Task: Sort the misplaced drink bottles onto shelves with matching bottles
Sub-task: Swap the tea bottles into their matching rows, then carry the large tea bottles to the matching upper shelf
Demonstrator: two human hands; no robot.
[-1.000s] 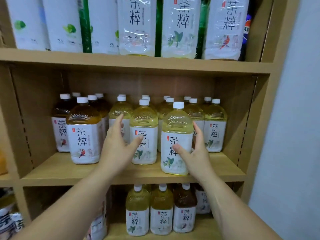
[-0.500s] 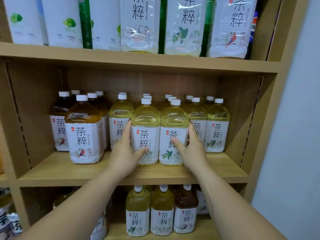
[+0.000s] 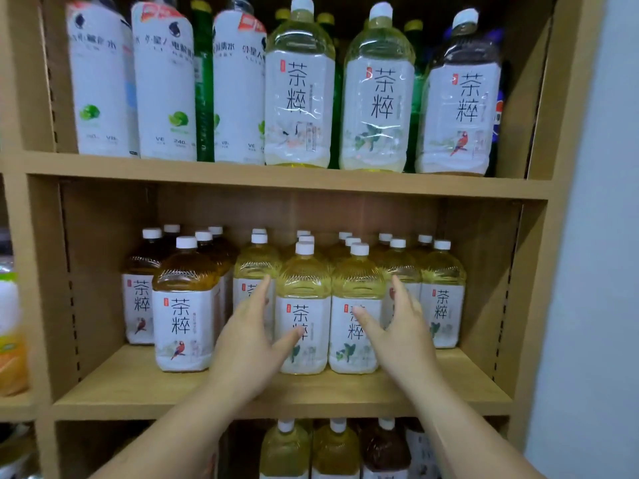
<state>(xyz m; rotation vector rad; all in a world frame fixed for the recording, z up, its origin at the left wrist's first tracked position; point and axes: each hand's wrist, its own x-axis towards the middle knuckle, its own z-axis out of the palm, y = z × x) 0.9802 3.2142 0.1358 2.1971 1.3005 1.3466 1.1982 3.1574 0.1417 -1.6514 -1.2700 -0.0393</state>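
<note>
Both hands are up at the middle shelf (image 3: 138,392) — left hand (image 3: 247,350) and right hand (image 3: 403,335) spread wide, gripping nothing, flanking two pale-yellow tea bottles (image 3: 328,312) standing upright at the front edge. Behind them sit more yellow ones — amber bottles (image 3: 185,305) stand to the left.

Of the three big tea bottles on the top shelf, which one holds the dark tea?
The rightmost big tea bottle, with the red parrot on its label; the other two hold pale yellow tea.
</note>
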